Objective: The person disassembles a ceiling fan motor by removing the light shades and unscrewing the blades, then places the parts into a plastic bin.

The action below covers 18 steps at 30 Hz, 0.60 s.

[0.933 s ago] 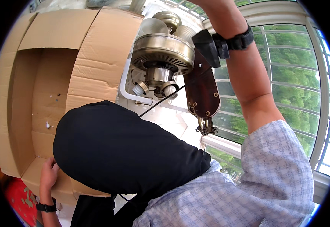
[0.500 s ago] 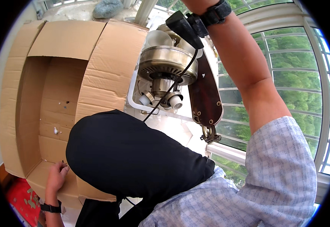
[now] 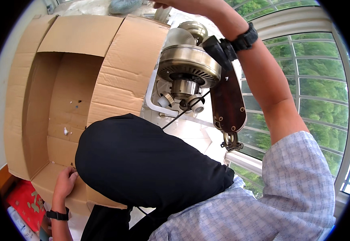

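Observation:
A large open cardboard box (image 3: 120, 76) stands at the left, its flaps folded outward. At its near end, my left hand (image 3: 65, 182) rests with curled fingers on the cardboard edge. My right arm reaches up across the right side, and my right hand (image 3: 179, 4) is only partly inside the top edge, its fingers mostly cut off. Below that arm sits a brass ceiling fan motor (image 3: 189, 66) with bare lamp sockets (image 3: 197, 105). A dark brown fan blade (image 3: 228, 100) hangs beside it. Each wrist wears a black strap; the right one carries a black device (image 3: 219, 50) with a cable.
My black-trousered knee (image 3: 143, 156) lies between box and fan. Small white scraps (image 3: 66, 131) lie inside the box. A red bag (image 3: 26, 205) is at the lower left, a grey bundle (image 3: 124, 5) at the back. Barred windows (image 3: 319, 80) line the right.
My right hand has come partly into view at the top, and the right forearm and device sit lower. The whole view has shifted slightly; my left hand stays at the box edge.

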Motion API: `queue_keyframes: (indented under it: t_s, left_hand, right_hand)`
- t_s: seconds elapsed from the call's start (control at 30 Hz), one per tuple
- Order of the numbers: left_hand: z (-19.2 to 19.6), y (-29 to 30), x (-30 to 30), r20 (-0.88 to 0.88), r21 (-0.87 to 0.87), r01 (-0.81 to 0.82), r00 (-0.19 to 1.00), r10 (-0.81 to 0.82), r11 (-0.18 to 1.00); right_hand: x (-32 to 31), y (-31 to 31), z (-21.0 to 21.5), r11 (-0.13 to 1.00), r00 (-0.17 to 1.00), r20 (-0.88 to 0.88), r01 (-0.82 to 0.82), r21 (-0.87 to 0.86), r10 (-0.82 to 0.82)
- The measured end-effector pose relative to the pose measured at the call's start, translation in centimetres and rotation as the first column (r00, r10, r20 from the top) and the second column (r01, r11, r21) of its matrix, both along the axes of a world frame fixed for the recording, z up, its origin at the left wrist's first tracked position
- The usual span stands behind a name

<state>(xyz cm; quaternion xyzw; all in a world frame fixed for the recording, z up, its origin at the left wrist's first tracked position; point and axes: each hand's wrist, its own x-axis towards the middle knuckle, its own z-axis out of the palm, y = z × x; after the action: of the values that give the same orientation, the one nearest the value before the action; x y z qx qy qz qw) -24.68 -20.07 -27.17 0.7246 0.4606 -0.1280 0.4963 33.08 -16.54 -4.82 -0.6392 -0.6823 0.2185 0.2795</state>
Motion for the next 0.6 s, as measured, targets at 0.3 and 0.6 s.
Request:
queue_keyframes:
  t_s: [0.3,0.6]
  left_hand:
    - [2.3,0.2,0.9,-0.110,-0.029,-0.027,0.994,0.024,0.999]
    - [1.4,0.1,2.5,-0.143,-0.064,-0.023,0.990,0.014,0.998]
  right_hand:
    - [3.9,-5.8,0.6,0.975,0.910,-0.377,0.211,0.065,-0.172]
    - [5.2,-10.6,3.9,0.947,0.832,-0.555,0.153,0.283,0.031]
